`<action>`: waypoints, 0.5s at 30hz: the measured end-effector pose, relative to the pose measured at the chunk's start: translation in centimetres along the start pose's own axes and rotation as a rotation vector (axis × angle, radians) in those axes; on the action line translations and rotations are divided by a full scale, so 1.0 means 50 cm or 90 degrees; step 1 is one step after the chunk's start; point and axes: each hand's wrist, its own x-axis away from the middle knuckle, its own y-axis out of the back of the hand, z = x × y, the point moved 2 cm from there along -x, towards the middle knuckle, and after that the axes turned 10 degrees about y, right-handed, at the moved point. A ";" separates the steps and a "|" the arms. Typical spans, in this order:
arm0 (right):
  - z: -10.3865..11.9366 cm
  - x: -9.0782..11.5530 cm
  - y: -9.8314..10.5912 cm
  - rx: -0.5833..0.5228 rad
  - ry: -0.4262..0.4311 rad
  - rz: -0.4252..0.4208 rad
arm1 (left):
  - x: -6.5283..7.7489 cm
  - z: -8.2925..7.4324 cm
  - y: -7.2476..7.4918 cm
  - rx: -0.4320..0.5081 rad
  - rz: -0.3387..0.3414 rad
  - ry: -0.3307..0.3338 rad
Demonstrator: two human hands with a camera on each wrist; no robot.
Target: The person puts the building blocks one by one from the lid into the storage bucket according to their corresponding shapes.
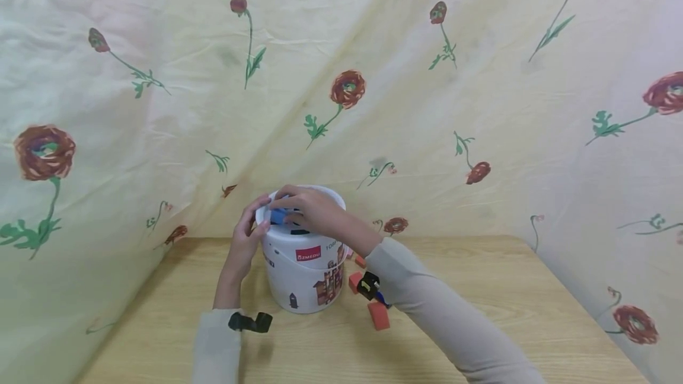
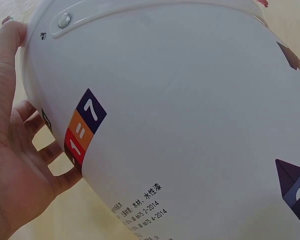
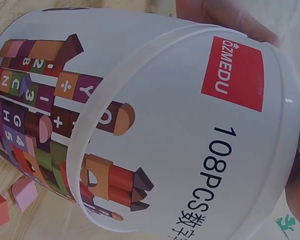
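Pale sleeves (image 1: pixel 448 313) foremost — white bucket (image 1: pixel 288 280) just under right fingers (image 1: pixel 288 201).

A cream, creased fabric sheet (image 1: pixel 389 111) printed with red, green-stemmed flowers (image 1: pixel 347 89) hangs behind a light-brown wood-grain tabletop (image 1: pixel 480 277); it also flanks both sides.

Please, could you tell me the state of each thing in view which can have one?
Bucket: upright, open at the top.
Bucket handle: lowered against the side.
Left hand: holding the bucket near its rim.
Right hand: at the opening, grip unclear.
Blue piece: at the opening, partly covered.
Red blocks: loose on the table.
Flowered cloth: hanging, creased.
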 end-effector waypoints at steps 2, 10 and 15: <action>0.000 -0.002 -0.003 -0.014 -0.007 0.004 | -0.001 -0.001 0.000 0.006 0.003 -0.005; -0.001 0.001 -0.015 -0.036 -0.037 0.002 | -0.001 -0.002 0.000 -0.008 0.003 -0.008; -0.004 0.001 -0.015 -0.033 -0.042 -0.007 | 0.000 0.000 0.000 -0.008 -0.002 -0.010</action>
